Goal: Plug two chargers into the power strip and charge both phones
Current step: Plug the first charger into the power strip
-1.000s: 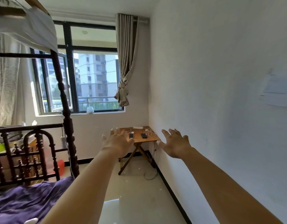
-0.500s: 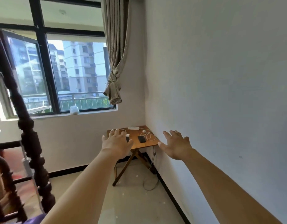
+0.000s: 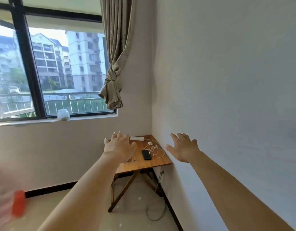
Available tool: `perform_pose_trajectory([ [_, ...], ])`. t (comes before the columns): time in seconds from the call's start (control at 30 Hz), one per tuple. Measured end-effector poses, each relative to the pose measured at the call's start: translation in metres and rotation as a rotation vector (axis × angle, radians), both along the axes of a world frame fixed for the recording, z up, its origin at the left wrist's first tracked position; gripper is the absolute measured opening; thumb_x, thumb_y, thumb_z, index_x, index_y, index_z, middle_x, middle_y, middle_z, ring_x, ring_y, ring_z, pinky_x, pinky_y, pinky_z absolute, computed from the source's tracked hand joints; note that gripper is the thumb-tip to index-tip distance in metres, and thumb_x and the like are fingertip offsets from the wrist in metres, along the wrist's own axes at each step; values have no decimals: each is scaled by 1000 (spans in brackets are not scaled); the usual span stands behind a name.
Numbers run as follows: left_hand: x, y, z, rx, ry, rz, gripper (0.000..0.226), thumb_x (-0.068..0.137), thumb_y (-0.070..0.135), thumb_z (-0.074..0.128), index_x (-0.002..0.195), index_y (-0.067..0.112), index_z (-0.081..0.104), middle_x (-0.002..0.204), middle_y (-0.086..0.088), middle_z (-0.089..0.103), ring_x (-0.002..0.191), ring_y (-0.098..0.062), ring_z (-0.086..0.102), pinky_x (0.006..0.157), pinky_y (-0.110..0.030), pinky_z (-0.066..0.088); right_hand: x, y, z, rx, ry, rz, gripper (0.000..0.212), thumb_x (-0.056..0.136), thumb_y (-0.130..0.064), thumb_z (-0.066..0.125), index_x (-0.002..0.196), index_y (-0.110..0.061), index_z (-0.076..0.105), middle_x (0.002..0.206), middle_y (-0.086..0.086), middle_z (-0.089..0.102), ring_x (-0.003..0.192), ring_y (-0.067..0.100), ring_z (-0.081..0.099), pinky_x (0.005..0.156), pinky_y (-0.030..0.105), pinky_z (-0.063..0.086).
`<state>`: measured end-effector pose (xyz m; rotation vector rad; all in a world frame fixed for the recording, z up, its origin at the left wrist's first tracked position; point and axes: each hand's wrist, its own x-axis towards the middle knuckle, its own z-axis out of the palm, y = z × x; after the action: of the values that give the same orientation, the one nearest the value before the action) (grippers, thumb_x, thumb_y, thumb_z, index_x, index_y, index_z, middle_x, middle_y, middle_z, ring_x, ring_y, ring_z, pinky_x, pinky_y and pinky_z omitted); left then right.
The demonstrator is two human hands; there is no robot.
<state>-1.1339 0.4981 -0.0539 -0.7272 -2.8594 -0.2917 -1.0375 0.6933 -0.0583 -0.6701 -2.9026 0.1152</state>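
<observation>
Both bare arms reach forward with palms down. The left hand (image 3: 119,148) has its fingers spread and holds nothing; the right hand (image 3: 184,150) is likewise splayed and empty, hovering close to the matte white wall (image 3: 227,80).

Beyond and between the fingertips stands a small folding table of smooth orange-brown wood (image 3: 154,162) on crossed legs, pushed into the corner. Just past the left fingertips, at the table's far edge, lies one white oblong plastic power strip (image 3: 136,138). Between the two hands, nearer the right thumb, a white charger plug with a loosely tangled thin white cable (image 3: 154,150) sits on the wood; whether the tangle holds one charger or two cannot be told. Touching that tangle's near side lies one black glossy rectangular phone (image 3: 146,154), face up, screen dark. Only this one phone shows; the left hand covers the table's left part. No writing or brand can be read on anything.

Below the table a grey cord (image 3: 156,212) loops on the pale tiled floor (image 3: 135,219). Above the left fingers, a beige knotted fabric curtain (image 3: 113,84) hangs beside a black-framed window (image 3: 29,64), with one cloudy jar (image 3: 63,115) on the sill.
</observation>
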Motion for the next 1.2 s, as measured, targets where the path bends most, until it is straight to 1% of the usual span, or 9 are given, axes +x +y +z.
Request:
perform_pose_trajectory([
  [0.13, -78, 38, -8, -9, -17, 15, 57, 95, 47, 30, 145, 18, 33, 156, -8, 27, 146, -28, 16, 116, -54, 17, -78, 34, -9, -7, -5, 19, 64, 97, -51, 26, 152, -22, 11, 161, 7, 13, 148, 26, 8, 115, 52, 14],
  [0.27, -159, 79, -19, -12, -37, 1, 57, 95, 47, 31, 143, 18, 35, 154, -9, 29, 145, -29, 18, 115, -55, 17, -161, 73, -23, -16, -11, 23, 65, 96, -51, 27, 152, -22, 11, 161, 8, 12, 148, 26, 7, 115, 52, 13],
  [0.47, -290, 139, -26, -17, -55, -26, 58, 95, 46, 32, 145, 17, 32, 156, -10, 26, 146, -29, 15, 116, -55, 14, -286, 130, -34, -25, -2, -28, 64, 96, -50, 29, 152, -22, 13, 160, 9, 15, 148, 27, 10, 114, 53, 15],
  [0.6, -370, 182, -27, -7, -66, -47, 57, 95, 46, 32, 145, 18, 33, 155, -10, 28, 144, -30, 18, 115, -56, 17, -359, 167, -34, -37, -5, -43, 64, 96, -51, 28, 151, -22, 13, 160, 8, 15, 148, 27, 10, 115, 53, 15],
  [0.83, -482, 267, -50, -10, -117, -108, 55, 97, 44, 32, 146, 18, 32, 155, -9, 27, 144, -30, 19, 116, -55, 17, -475, 246, -54, -45, -79, -69, 65, 96, -52, 26, 151, -23, 10, 161, 8, 11, 148, 28, 7, 115, 52, 13],
  [1.2, -661, 382, -107, 21, -205, -21, 56, 97, 43, 32, 146, 16, 31, 155, -10, 28, 143, -31, 22, 115, -53, 17, -665, 373, -119, -37, -184, -3, 66, 96, -56, 25, 151, -23, 12, 161, 8, 14, 147, 31, 11, 115, 54, 15],
])
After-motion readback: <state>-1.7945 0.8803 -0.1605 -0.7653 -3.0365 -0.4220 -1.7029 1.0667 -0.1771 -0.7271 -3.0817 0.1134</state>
